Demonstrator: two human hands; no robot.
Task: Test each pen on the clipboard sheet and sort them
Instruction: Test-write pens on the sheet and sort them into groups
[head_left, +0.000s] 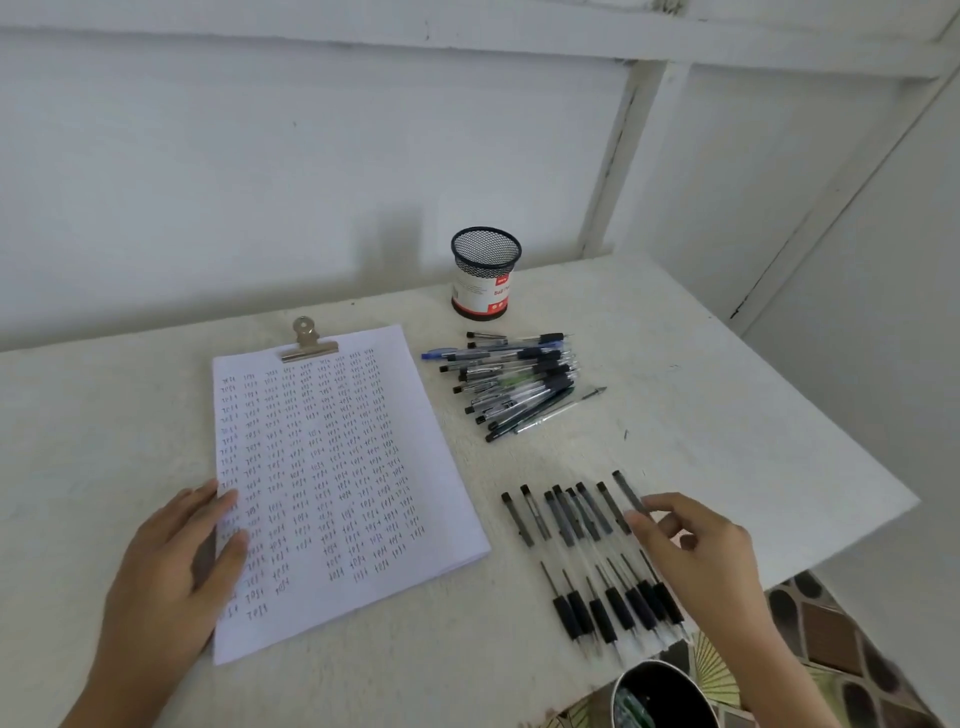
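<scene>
Soft, even daylight fills the scene, bright without glare, and a faint grey shadow lies on the wall beyond the tabletop's far edge. Wide-angle distortion bows that edge, and the right hand is slightly blurred.

Scribbled clipboard sheet; jumbled pen pile beyond neat pen row
</scene>
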